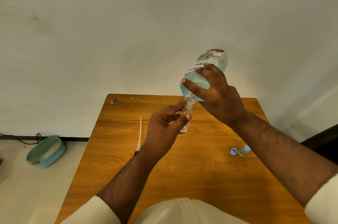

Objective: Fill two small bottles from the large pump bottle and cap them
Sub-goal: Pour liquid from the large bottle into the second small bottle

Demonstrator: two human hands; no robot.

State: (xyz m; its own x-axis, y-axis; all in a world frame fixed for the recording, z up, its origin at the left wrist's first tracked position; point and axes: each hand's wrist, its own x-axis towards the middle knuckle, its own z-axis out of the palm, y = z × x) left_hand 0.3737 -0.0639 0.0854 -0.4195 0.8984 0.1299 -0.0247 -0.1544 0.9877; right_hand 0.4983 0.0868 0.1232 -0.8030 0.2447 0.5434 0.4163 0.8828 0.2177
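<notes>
left hand (164, 128): raised, fingers pinched (thumb forward) | right hand (217, 93): higher, fingers wrapped

1 head-worn wide-angle view, forward and down, close above the wooden table (210, 178).

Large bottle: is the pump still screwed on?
No: the large bottle, tipped in the right hand, shows a bare open neck over the small bottle.

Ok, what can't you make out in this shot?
- Head view: second small bottle mostly hidden behind the right forearm.
- Small bottle fill level: left hand covers it.
- Large bottle label: upside down, blurred.
- Far-corner object: too small.
</notes>
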